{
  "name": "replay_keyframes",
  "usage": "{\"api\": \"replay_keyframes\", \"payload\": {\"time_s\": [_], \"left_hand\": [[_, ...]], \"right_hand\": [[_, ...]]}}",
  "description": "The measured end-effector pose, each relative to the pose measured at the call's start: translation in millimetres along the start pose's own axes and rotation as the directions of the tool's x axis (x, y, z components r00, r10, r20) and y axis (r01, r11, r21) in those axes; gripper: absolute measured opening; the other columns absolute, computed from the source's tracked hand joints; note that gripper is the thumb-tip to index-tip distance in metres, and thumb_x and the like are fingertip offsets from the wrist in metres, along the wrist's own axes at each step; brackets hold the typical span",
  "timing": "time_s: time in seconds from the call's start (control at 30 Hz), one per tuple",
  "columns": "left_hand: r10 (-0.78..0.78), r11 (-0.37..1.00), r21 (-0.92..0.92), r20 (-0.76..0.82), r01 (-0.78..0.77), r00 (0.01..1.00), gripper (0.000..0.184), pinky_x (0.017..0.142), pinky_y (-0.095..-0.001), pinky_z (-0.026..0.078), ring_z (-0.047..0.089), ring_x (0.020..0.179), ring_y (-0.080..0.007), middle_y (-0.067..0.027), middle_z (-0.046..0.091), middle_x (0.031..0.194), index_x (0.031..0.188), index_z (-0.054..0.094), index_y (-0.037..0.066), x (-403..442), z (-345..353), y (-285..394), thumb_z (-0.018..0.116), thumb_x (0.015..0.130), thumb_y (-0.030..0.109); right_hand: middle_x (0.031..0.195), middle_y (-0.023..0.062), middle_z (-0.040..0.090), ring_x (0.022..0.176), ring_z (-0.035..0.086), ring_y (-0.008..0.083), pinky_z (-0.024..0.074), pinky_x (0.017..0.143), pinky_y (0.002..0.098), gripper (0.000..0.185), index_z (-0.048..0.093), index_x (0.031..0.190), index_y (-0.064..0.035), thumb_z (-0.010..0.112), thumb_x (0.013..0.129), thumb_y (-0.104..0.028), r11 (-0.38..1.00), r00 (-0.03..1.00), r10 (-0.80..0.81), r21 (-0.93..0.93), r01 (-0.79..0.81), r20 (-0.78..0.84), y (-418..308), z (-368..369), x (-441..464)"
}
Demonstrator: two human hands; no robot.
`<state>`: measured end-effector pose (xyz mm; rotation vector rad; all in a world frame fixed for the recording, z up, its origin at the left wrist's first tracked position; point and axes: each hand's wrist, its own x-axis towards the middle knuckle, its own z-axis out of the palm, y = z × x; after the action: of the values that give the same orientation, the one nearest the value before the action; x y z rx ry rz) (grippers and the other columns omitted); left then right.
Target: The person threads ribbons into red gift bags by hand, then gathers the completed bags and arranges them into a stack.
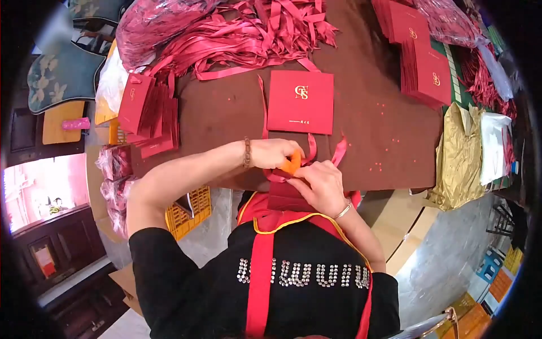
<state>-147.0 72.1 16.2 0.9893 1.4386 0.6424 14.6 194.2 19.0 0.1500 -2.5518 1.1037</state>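
Near the table's front edge, my left hand (274,153) and my right hand (323,182) meet, fingers closed on a red ribbon (311,148). Something orange (292,163) covers or sits at my left fingertips; what it is stays unclear. Below my hands, a dark red card or pouch (281,198) lies against the red apron (261,271). Just beyond my hands, a flat red square folder (301,101) with gold print rests on the brown cloth (361,124). A ribbon runs along its left side.
Red ribbons (237,42) are heaped at the back. Stacks of red folders stand at the left (135,104) and right (426,73). A gold bag (460,152) lies at the right edge. An orange crate (195,214) is below the table at left.
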Motion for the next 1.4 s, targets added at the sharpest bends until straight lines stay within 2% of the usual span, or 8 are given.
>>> {"api": "replay_keyframes", "payload": {"time_s": [0.2, 0.37, 0.6, 0.67, 0.87, 1.03, 1.3, 1.4], "left_hand": [[-0.053, 0.99, -0.138, -0.269, 0.016, 0.962, 0.02, 0.083, -0.0357, 0.042, 0.053, 0.105, -0.0252, -0.0136, 0.055, 0.112, 0.083, 0.065, 0.002, 6.1, 3.7, 0.1, 0.06, 0.077, 0.02], [0.137, 0.838, 0.522, -0.489, 0.162, 0.861, 0.013, 0.088, -0.0414, 0.035, 0.049, 0.105, -0.0261, -0.0065, 0.054, 0.112, 0.087, 0.063, 0.01, 1.4, -6.3, 23.0, 0.06, 0.081, 0.021], [0.159, 0.894, 0.424, -0.605, 0.147, 0.78, 0.024, 0.084, -0.0405, 0.04, 0.056, 0.097, -0.0263, -0.0078, 0.059, 0.102, 0.094, 0.064, 0.008, 1.5, -44.2, -0.1, 0.059, 0.084, 0.029], [0.297, 0.735, 0.552, -0.783, 0.393, 0.546, 0.034, 0.07, -0.042, 0.048, 0.062, 0.081, -0.0329, -0.0151, 0.063, 0.087, 0.088, 0.064, 0.005, -6.7, -59.3, -8.8, 0.055, 0.088, 0.037], [0.203, 0.565, 0.504, -0.853, 0.653, 0.481, 0.041, 0.056, -0.0463, 0.047, 0.061, 0.065, -0.0375, -0.0176, 0.062, 0.075, 0.077, 0.062, 0.003, -7.9, -58.2, -35.2, 0.06, 0.082, 0.044], [0.132, 0.855, 0.322, -0.893, 0.406, 0.43, 0.028, 0.062, -0.0382, 0.046, 0.061, 0.07, -0.0289, -0.0137, 0.06, 0.074, 0.081, 0.061, 0.002, -17.2, -49.7, -44.6, 0.068, 0.08, 0.028], [0.213, 0.895, 0.352, -0.876, 0.274, 0.432, 0.019, 0.062, -0.0321, 0.046, 0.06, 0.07, -0.0212, -0.0102, 0.063, 0.081, 0.083, 0.061, 0.0, -29.4, -36.7, -56.1, 0.068, 0.08, 0.018], [-0.109, 0.993, -0.081, -0.882, 0.082, 0.459, 0.014, 0.064, -0.0292, 0.047, 0.062, 0.074, -0.0165, -0.006, 0.063, 0.082, 0.083, 0.06, 0.003, -35.7, -41.7, -55.7, 0.066, 0.082, 0.015]], "right_hand": [[0.061, 0.0025, 0.055, 0.056, 0.054, 0.0202, 0.0384, 0.058, 0.0323, 0.016, 0.061, 0.073, -0.0104, 0.074, 0.07, -0.018, 0.997, 0.998, 0.038, 0.061, -0.04, 0.043, 8.3, 0.6, 0.7], [0.063, 0.0048, 0.057, 0.059, 0.055, 0.0222, 0.0391, 0.06, 0.0331, 0.017, 0.06, 0.077, -0.0095, 0.072, 0.073, -0.02, 0.996, 0.992, 0.088, -0.001, -0.088, 0.086, 11.2, 8.3, 0.9], [0.069, 0.0064, 0.058, 0.07, 0.056, 0.0239, 0.0396, 0.067, 0.0349, 0.022, 0.06, 0.088, -0.0091, 0.071, 0.074, -0.022, 0.984, 0.971, 0.174, -0.067, -0.165, 0.161, 19.1, 9.4, -0.7], [0.076, 0.0062, 0.06, 0.076, 0.056, 0.0237, 0.0395, 0.071, 0.0349, 0.024, 0.061, 0.091, -0.0095, 0.071, 0.074, -0.023, 0.979, 0.964, 0.201, -0.065, -0.192, 0.174, 21.4, 10.8, -0.9], [0.104, 0.0019, 0.055, 0.099, 0.05, 0.0235, 0.0343, 0.084, 0.0392, 0.038, 0.061, 0.1, -0.0122, 0.074, 0.068, -0.027, 0.937, 0.988, 0.132, -0.317, -0.149, -0.075, 18.9, -12.3, -9.1], [0.102, 0.003, 0.056, 0.093, 0.052, 0.022, 0.0368, 0.076, 0.0361, 0.03, 0.065, 0.096, -0.0129, 0.072, 0.07, -0.027, 0.892, 0.972, 0.223, -0.388, -0.232, -0.069, 32.6, -24.8, -28.3], [0.103, 0.0082, 0.052, 0.069, 0.058, 0.0187, 0.0476, 0.057, 0.0304, 0.032, 0.063, 0.103, -0.0089, 0.073, 0.074, -0.017, 0.909, 0.919, 0.388, -0.138, -0.393, -0.062, 20.8, -17.4, -45.2], [0.104, 0.0086, 0.051, 0.064, 0.058, 0.0181, 0.0486, 0.054, 0.0292, 0.033, 0.062, 0.105, -0.0091, 0.073, 0.074, -0.015, 0.893, 0.904, 0.422, -0.141, -0.427, -0.062, 16.5, -17.7, -48.5]]}}
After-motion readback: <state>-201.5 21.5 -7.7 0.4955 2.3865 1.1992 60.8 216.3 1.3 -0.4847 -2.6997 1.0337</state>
